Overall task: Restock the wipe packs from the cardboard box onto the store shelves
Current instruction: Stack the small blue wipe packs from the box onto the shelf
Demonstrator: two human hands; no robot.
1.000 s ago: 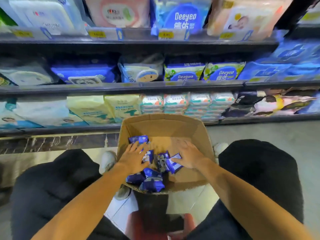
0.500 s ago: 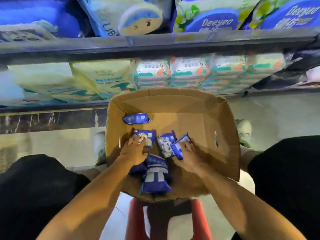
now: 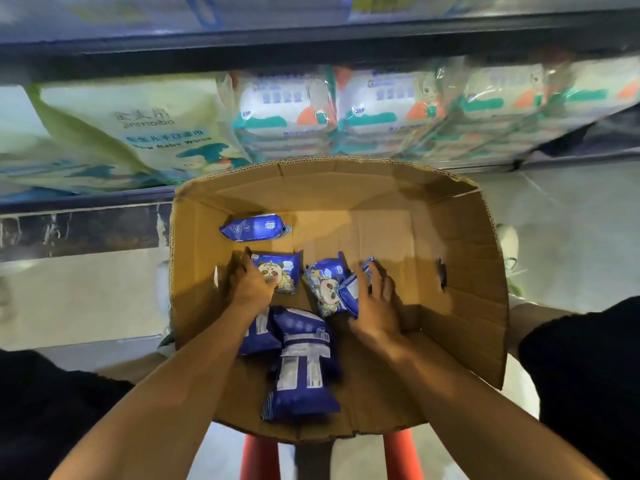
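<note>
The cardboard box (image 3: 464,271) is showing plain brown inside. The wipe packs (image 3: 300,368) are dark blue w/ white label print; two are showing a cartoon panda face, white & pink. The shelf packs (image 3: 287,112) are looking white w/ teal & orange marks. The stool legs (image 3: 259,459) are showing red.

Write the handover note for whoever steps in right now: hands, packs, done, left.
Left hand: in the box, gripping a panda-print pack.
Right hand: fingers on a tilted pack that leans on another panda pack.
Other packs: one lies alone at the box's far left, two lie back-up near the front edge.
Done: nothing lifted out at this moment.
Left: move all six blue packs onto the shelf; their slot is not visible.
</note>
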